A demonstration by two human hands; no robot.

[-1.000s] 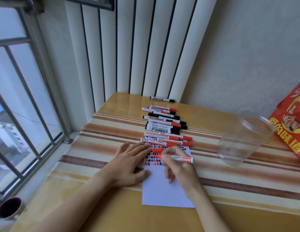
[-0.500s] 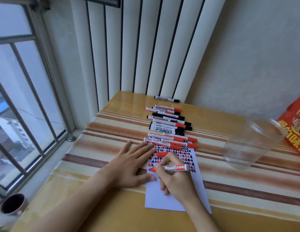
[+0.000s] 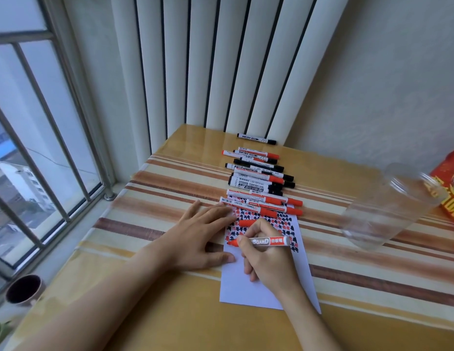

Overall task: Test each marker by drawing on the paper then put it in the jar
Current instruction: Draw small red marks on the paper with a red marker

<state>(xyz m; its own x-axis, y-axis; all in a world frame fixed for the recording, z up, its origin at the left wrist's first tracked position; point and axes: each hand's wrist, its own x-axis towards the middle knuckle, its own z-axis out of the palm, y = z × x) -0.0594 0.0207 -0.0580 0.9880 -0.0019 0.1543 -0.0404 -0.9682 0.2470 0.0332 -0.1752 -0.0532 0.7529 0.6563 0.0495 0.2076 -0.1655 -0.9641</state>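
Observation:
My right hand grips an uncapped red marker, its tip touching the white paper near the left edge. The paper's upper half is covered with red and black marks. My left hand lies flat with fingers spread, pressing the paper's left side. A loose red cap rests on the paper above my right hand. Several red and black markers lie in a row beyond the paper. The clear plastic jar stands at the right with nothing in it.
A red printed bag sits at the far right behind the jar. A dark cup stands on the window ledge at the lower left. Window bars run along the left, and a ribbed white radiator stands behind the striped table.
My right hand has moved down the paper with the marker, tip now at the left edge below the earlier marks. The view has shifted slightly. My left hand stays flat.

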